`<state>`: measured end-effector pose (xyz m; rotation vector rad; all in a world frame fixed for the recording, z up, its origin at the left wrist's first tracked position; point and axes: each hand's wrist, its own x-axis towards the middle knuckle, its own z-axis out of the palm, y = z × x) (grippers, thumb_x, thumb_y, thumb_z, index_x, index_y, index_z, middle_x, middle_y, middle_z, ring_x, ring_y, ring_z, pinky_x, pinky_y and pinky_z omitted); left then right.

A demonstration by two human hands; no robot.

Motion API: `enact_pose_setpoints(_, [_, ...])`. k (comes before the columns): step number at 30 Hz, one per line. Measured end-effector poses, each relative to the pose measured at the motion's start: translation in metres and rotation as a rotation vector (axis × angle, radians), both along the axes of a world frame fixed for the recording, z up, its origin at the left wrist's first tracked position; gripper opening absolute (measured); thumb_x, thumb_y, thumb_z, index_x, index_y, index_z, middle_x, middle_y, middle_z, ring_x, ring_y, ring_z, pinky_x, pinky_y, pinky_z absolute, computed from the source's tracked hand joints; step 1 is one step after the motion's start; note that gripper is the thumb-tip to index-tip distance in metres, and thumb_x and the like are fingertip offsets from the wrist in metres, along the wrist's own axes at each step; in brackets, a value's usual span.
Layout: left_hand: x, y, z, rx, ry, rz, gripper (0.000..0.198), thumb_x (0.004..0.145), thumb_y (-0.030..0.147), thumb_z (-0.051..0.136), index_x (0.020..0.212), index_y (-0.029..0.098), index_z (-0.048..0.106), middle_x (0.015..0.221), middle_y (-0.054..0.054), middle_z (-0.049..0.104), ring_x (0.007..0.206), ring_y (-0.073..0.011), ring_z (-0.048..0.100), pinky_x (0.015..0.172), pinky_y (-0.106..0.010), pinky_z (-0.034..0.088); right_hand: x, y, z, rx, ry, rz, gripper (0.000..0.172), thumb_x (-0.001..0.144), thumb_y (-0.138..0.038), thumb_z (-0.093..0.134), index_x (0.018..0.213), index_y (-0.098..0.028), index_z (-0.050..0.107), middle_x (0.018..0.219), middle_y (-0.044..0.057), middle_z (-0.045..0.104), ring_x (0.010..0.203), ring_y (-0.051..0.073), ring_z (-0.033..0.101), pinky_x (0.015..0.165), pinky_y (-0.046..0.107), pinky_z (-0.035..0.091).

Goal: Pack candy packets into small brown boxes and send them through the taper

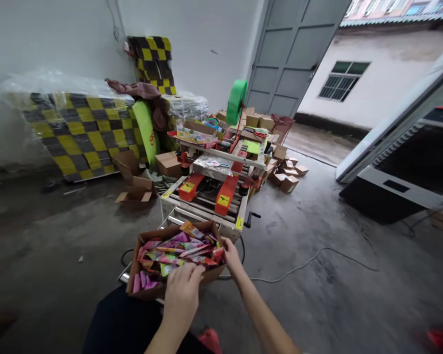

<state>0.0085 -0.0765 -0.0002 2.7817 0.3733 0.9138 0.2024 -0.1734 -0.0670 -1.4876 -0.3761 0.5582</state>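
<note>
An open cardboard box (136, 255) full of small colourful packets (180, 248) rests on the rollers in front of me. My left hand (184, 285) is at the near side of the box, its fingers bent together over the edge by the packets; its fingertips are partly hidden. My right hand (229, 253) lies against the right end of the box, the fingers along the outer wall and rim. Just beyond the box stands a carton-sealing machine (225, 184) with orange side belts and a green tape roll (237, 102) on top.
A crank handle (253, 218) sticks out at the machine's right. Small cartons (290, 183) lie behind it. An open carton (135, 189) is on the floor at left, near wrapped yellow-black stacks (92, 132). A cable (299, 268) crosses the floor.
</note>
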Motion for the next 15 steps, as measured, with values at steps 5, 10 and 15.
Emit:
enact_pose_setpoints(5, [-0.053,0.045,-0.016,-0.128,-0.321,0.455,0.089,0.077,0.046,0.069,0.157,0.043,0.03,0.145,-0.01,0.056,0.118,-0.0484,0.061,0.092,-0.07,0.051,-0.001,-0.031,0.033,0.082,-0.067,0.145,0.07,0.079,-0.069,0.069,0.134,-0.027,0.063,0.111,0.008,0.064,0.096,0.023,0.063,0.088,0.037,0.053])
enact_pose_setpoints(10, [-0.08,0.089,-0.022,-0.302,-0.191,0.26,0.065,0.089,0.041,0.062,0.151,0.043,0.042,0.123,-0.004,0.069,0.105,-0.032,0.071,0.095,-0.05,0.06,-0.004,-0.041,0.068,0.022,-0.301,0.399,0.087,0.068,-0.073,0.078,0.142,-0.031,0.06,0.119,0.007,0.047,0.111,0.024,0.055,0.097,0.036,0.051])
enact_pose_setpoints(15, [-0.073,0.099,-0.019,-0.29,-0.161,-0.048,0.044,0.085,0.039,0.069,0.129,0.04,0.066,0.115,-0.001,0.075,0.096,-0.0262,0.075,0.086,-0.036,0.065,-0.01,-0.028,0.091,-0.242,-0.565,0.706,0.109,0.055,-0.075,0.084,0.149,-0.029,0.052,0.121,0.008,0.046,0.113,0.026,0.05,0.106,0.04,0.045])
